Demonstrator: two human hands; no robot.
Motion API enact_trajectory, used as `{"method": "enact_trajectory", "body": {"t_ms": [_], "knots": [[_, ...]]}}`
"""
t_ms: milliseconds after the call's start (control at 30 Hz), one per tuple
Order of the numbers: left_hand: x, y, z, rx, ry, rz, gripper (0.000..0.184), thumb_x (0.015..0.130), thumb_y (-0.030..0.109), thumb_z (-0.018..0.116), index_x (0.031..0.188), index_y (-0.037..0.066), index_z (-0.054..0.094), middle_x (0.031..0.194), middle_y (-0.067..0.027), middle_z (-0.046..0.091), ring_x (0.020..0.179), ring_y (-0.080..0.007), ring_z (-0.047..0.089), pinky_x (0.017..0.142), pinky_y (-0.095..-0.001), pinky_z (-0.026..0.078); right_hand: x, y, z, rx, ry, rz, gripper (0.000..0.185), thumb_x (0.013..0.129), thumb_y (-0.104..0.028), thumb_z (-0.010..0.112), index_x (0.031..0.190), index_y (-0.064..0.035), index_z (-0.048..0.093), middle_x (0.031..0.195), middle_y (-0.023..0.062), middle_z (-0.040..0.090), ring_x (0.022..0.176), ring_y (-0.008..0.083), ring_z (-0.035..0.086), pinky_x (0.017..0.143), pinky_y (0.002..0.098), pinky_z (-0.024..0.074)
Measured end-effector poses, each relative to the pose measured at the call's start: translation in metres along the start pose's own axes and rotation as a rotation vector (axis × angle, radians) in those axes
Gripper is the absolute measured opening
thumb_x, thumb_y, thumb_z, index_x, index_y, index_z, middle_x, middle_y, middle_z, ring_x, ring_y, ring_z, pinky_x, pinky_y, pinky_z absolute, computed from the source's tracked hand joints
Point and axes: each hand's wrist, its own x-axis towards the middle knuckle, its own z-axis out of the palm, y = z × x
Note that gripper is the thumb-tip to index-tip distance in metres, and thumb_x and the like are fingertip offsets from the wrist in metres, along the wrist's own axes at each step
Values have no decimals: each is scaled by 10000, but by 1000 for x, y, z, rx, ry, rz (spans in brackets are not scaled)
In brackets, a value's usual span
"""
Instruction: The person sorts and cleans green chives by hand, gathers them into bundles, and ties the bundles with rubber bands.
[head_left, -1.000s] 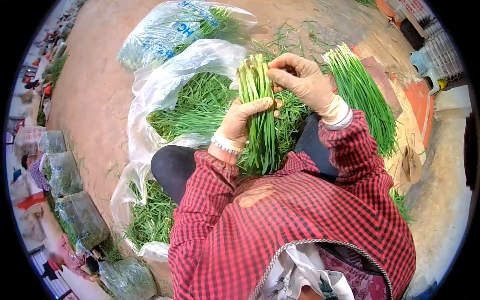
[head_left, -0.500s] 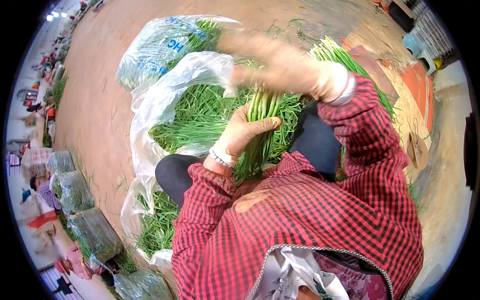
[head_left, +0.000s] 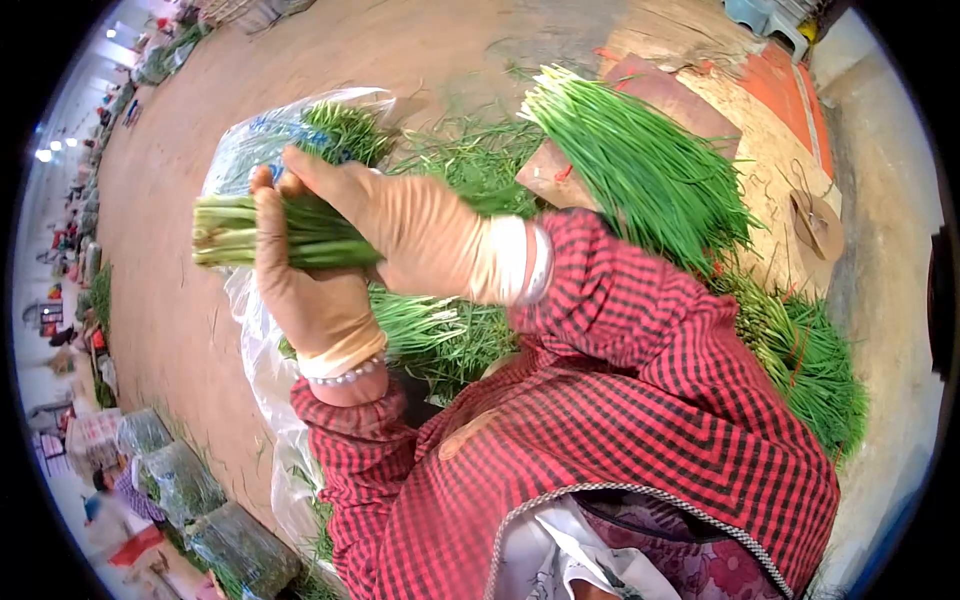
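Observation:
In the head view, a bunch of chives (head_left: 232,232) lies sideways in my gloved hands, its pale cut ends pointing left. My left hand (head_left: 315,305) wraps it from below, thumb up along the near side. Over the top of the same bunch, my right hand (head_left: 420,225) is closed, its fingers partly hidden behind the stalks. Below my hands, loose chives (head_left: 415,320) lie by the open plastic bag (head_left: 265,350). Right of my right hand, a large pile of chives (head_left: 640,165) rests with its white ends toward the upper left.
A printed plastic bag of greens (head_left: 240,140) stands ahead. Tied bunches (head_left: 815,370) lie at my right, near a flat board (head_left: 690,100) and a round tan disc (head_left: 815,225). Wrapped bales (head_left: 240,540) and a person (head_left: 135,490) are at far left.
The bunch has gone from upright near my lap to sideways, up and left. My right hand, blurred in motion before, now grips it too. The view has shifted, showing more on the right.

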Motion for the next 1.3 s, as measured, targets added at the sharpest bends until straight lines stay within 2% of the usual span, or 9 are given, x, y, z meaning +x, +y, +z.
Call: {"method": "enact_trajectory", "body": {"t_ms": [133, 467, 600, 667, 800, 867, 933, 1067, 1300], "knots": [[17, -15, 24, 170, -77, -105, 374, 870, 136, 641, 1206, 31, 514, 1183, -104, 588, 1085, -211, 567, 996, -372, 445, 23, 29, -81, -219, -133, 1, 657, 720, -131, 634, 1322, -96, 374, 916, 225, 651, 888, 378, 649, 724, 459, 531], [44, -211, -66, 856, -348, -756, 508, 928, 323, 586, 1305, -7, 498, 1203, -95, 597, 1099, -170, 551, 936, -310, 442, -53, 226, -227, -508, -373, 655, 544, 823, -367, 673, 1255, -80, 511, 1088, 180, 640, 985, 291, 625, 863, 363, 477], [43, -261, -55, 936, -592, -496, 631, 946, 379, 541, 1377, -51, 374, 1395, -186, 426, 1277, -249, 422, 1063, -331, 330, -104, 311, -157, -354, -582, 745, 657, 903, -474, 548, 1349, -7, 425, 1258, 204, 559, 1179, 298, 523, 1027, 382, 378], [48, -265, -34, 1147, -726, -344, 654, 937, 402, 534, 1386, -41, 359, 1431, -229, 376, 1336, -315, 360, 1095, -354, 277, -119, 314, -132, -335, -365, 729, 685, 930, -512, 488, 1352, 24, 412, 1251, 205, 559, 1188, 300, 513, 1030, 379, 373], [41, -258, -19, 1038, -688, -381, 637, 930, 361, 551, 1388, -36, 354, 1427, -239, 371, 1350, -354, 324, 1103, -368, 256, -93, 302, -166, 656, -119, 1098, 612, 964, -509, 429, 1231, 27, 556, 1273, 161, 552, 1196, 217, 495, 992, 338, 384], [38, -265, -24, 1103, -680, -395, 639, 928, 346, 559, 1391, -40, 346, 1433, -237, 364, 1353, -349, 322, 1105, -368, 254, -94, 324, -162, 501, -62, 1084, 524, 986, -423, 421, 1114, 46, 618, 1284, 179, 533, 1211, 231, 486, 984, 323, 384], [39, -265, -22, 1178, -676, -400, 641, 927, 330, 567, 1394, -44, 338, 1438, -234, 358, 1355, -343, 320, 1106, -368, 251, -85, 329, -158, -405, -388, 670, 456, 973, -350, 456, 1144, 43, 608, 1339, 187, 492, 1261, 257, 442, 1031, 343, 352], [32, -272, -22, 847, -615, -518, 666, 925, 274, 586, 1413, -62, 282, 1435, -203, 356, 1340, -277, 345, 1091, -359, 284, -94, 355, -148, -835, -243, 555, 544, 948, -483, 387, 1218, -56, 588, 1380, 193, 445, 1336, 357, 328, 1112, 436, 244], [39, -270, -11, 893, -623, -556, 661, 922, 269, 589, 1405, -69, 289, 1374, -203, 441, 1300, -262, 398, 1068, -338, 308, -84, 341, -152, -561, -484, 658, 507, 969, -440, 339, 1065, -18, 603, 1126, 205, 594, 1075, 371, 547, 957, 458, 396]]}}
